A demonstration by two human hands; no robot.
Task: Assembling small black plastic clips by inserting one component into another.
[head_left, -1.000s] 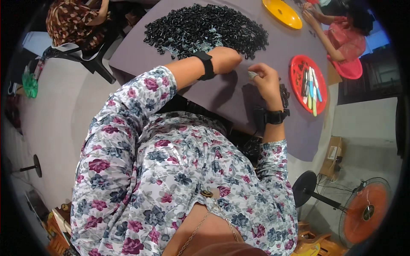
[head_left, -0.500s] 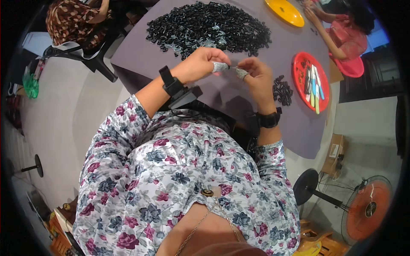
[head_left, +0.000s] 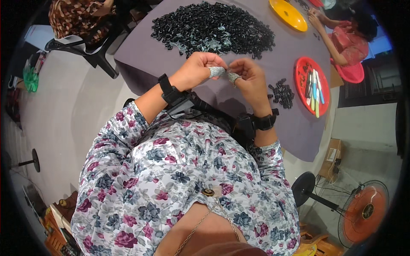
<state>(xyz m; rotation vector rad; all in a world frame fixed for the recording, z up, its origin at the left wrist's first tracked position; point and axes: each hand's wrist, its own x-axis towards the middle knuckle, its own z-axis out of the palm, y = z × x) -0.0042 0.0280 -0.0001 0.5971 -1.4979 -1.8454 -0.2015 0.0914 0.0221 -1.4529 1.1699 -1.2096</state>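
Observation:
Above the near part of the table, my left hand (head_left: 197, 70) and my right hand (head_left: 250, 81) meet fingertip to fingertip. Pale wrapping covers both thumbs. My left thumb and forefinger pinch a tiny black piece (head_left: 226, 71), mostly hidden by the fingers. The right fingers close in a pinch against it; whatever else they hold is too small to make out. Beyond the hands spreads a large heap of small black pieces (head_left: 213, 27), with some clear ones among them. Beside my right wrist lies a smaller pile of black pieces (head_left: 282, 93).
A red plate (head_left: 301, 68) with several slim-handled tools and black bits stands right on the purple-grey tablecloth (head_left: 294, 132). A yellow plate (head_left: 290, 15) is farther back. Another person (head_left: 348, 40) sits at far right, another (head_left: 79, 19) at far left. A fan (head_left: 365, 211) stands lower right.
My right hand has moved left, closing the small gap to my left hand; the fingertips now meet. The table's things sit slightly lower and farther right in view.

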